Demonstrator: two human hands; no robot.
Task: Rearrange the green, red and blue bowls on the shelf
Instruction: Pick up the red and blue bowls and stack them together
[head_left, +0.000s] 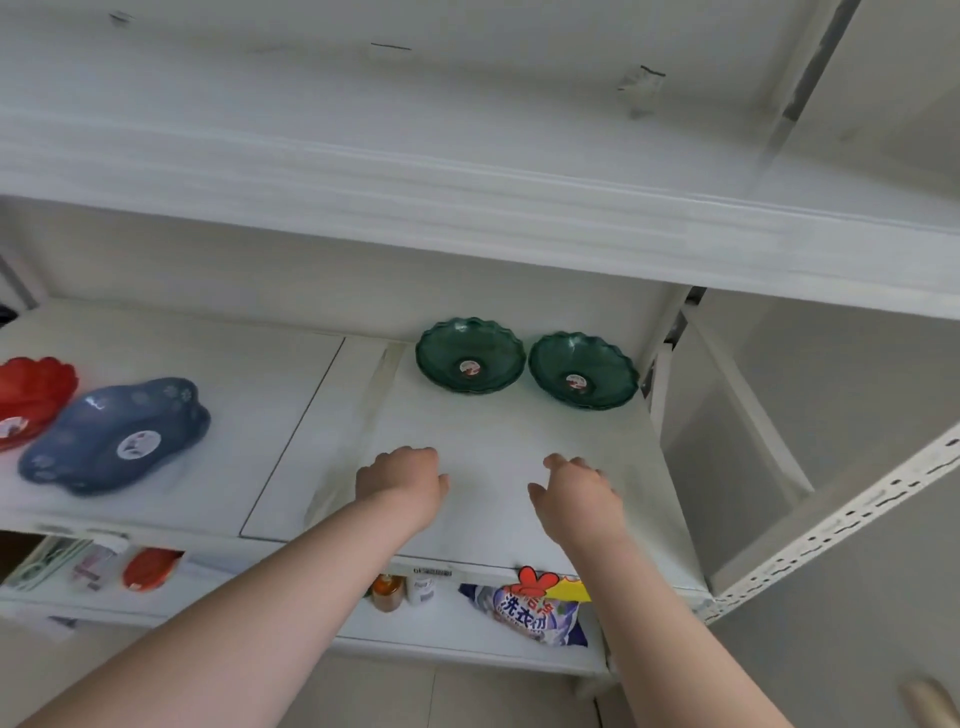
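Two dark green scalloped bowls stand side by side at the back right of the white shelf (291, 415): the left green bowl (470, 356) and the right green bowl (583, 371). A blue flower-shaped bowl (117, 436) lies at the left, and a red bowl (31, 397) sits partly behind it at the frame edge. My left hand (402, 480) and my right hand (576, 493) hover over the bare shelf in front of the green bowls, apart from them, fingers loosely curled down, holding nothing.
Another white shelf board (467, 218) hangs low overhead. A slotted metal upright (841, 525) bounds the right side. The shelf below holds a detergent bag (530, 610), small bottles (387, 592), an orange-red item (150, 569) and packets.
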